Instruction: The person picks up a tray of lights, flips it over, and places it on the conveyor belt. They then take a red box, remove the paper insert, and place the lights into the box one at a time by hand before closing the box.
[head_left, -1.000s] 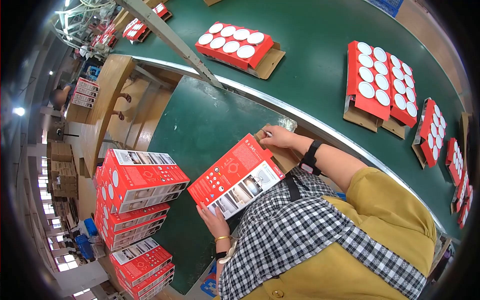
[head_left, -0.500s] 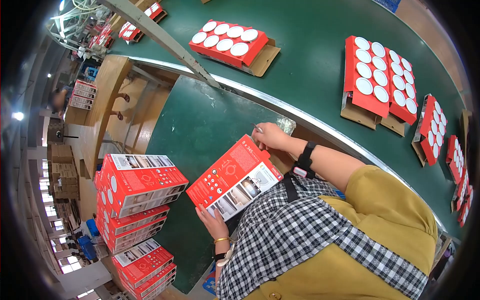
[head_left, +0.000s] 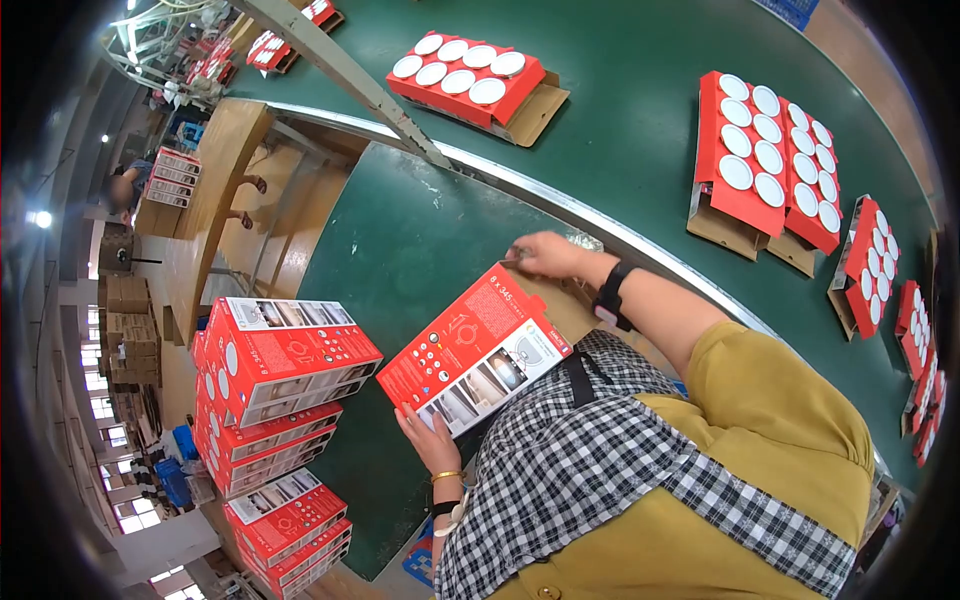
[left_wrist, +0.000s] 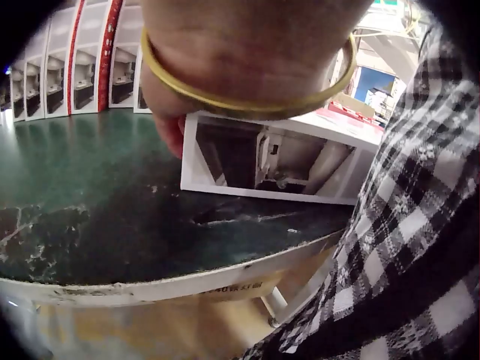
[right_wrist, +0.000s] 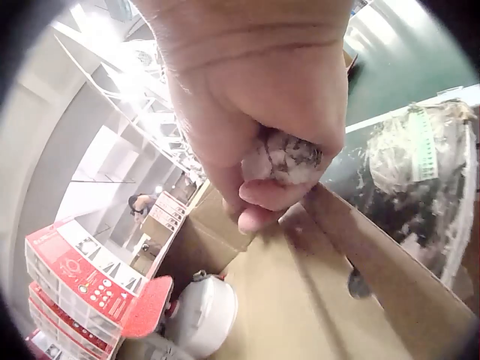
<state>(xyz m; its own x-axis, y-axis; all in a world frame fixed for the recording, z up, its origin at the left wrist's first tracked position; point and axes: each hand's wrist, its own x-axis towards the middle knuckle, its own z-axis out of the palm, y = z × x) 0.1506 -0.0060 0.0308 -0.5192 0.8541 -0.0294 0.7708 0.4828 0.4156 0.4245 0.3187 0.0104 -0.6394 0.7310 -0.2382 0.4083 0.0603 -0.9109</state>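
On the green counter (head_left: 385, 230), the red-and-white carton (head_left: 475, 345) lies between the person's hands. At its seven o'clock, the left hand (head_left: 432, 445) rests loosely open, fingers touching the corner. Around one o'clock, the right hand (head_left: 548, 256) is curled round a small whitish object (right_wrist: 281, 159), above brown cardboard (right_wrist: 281, 300). Stacked cartons (head_left: 290, 360) stand at nine o'clock.

The table (head_left: 385, 225) looks glossy but scuffed. On it, the box (head_left: 470, 350) is glossy card, its flap (head_left: 568, 308) matt. Beside the table, the apron (head_left: 560, 470) is cloth.
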